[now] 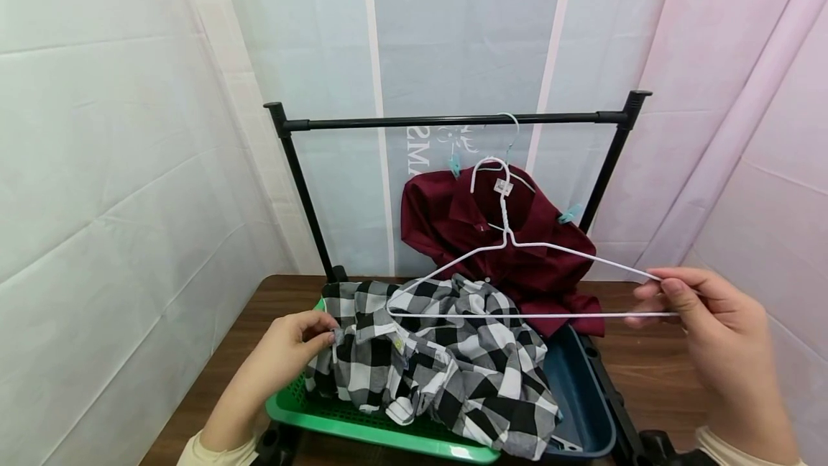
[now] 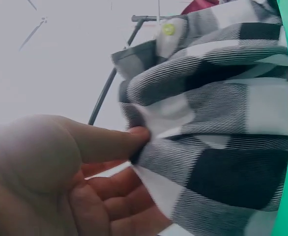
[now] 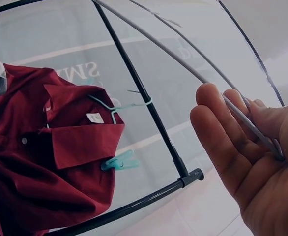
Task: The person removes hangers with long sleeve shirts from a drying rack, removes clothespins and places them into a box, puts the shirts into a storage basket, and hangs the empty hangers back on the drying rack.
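Observation:
A black, grey and white checked shirt point(image 1: 446, 365) lies bunched over a green basket point(image 1: 388, 437). My left hand point(image 1: 291, 347) pinches its left edge between thumb and fingers; the left wrist view shows the thumb pressed on the cloth point(image 2: 203, 162). In my right hand point(image 1: 724, 344) is a white wire hanger point(image 1: 479, 257), gripped at its right corner. The hanger is held up in front of the checked shirt, its hook pointing upward. Close by in the right wrist view, the hanger's wires point(image 3: 183, 64) run across my right palm.
Behind, a maroon shirt point(image 1: 433, 214) hangs on a light-blue hanger from a black rack point(image 1: 388, 121), with blue clothespins point(image 1: 571, 214) at its shoulders. A dark blue bin point(image 1: 582, 387) stands right of the green basket on the brown wooden table point(image 1: 226, 351). Pale curtains surround the table.

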The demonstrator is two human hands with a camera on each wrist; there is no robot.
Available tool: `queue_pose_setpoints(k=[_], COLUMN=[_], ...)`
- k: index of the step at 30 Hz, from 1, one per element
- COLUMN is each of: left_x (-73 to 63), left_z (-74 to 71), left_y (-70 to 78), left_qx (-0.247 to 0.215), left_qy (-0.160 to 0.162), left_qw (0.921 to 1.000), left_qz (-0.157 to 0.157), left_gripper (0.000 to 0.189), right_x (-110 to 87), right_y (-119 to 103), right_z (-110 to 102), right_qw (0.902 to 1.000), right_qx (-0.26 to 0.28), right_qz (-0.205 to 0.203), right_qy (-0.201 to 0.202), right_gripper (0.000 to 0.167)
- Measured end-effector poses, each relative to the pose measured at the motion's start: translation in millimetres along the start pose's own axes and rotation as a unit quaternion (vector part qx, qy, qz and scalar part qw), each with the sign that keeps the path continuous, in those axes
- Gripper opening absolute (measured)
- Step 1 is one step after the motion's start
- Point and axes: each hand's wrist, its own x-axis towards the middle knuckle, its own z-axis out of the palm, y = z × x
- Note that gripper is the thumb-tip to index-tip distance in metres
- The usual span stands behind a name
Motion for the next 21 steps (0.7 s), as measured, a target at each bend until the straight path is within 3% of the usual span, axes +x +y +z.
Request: queue_pose_setpoints(k=[7,14,21], left_x=[-1.1,-0.1,-4.7], left_z=[4.0,11.4,17.2], left_y=[-2.2,-1.3,-6.5], left_qx=[0.017,0.021,0.049], left_qy=[-0.084,-0.140,-0.204], left_qw=[0.9963,0.9893,0.9763], left_qz=[0.006,0.033,0.054], left_gripper=[0.004,0.005,0.018], right_x=[-1.2,0.4,1.2], right_y=[-2.8,2.0,-3.5], right_z=[4.7,3.2,13.0], right_qw=[0.9980,0.9995,0.9970], right_qx=[-0.044,0.026,-0.049], right_qz=[0.031,-0.014,0.033], right_qy=[0.033,0.015,0.051], right_gripper=[0.024,0.023,0.023])
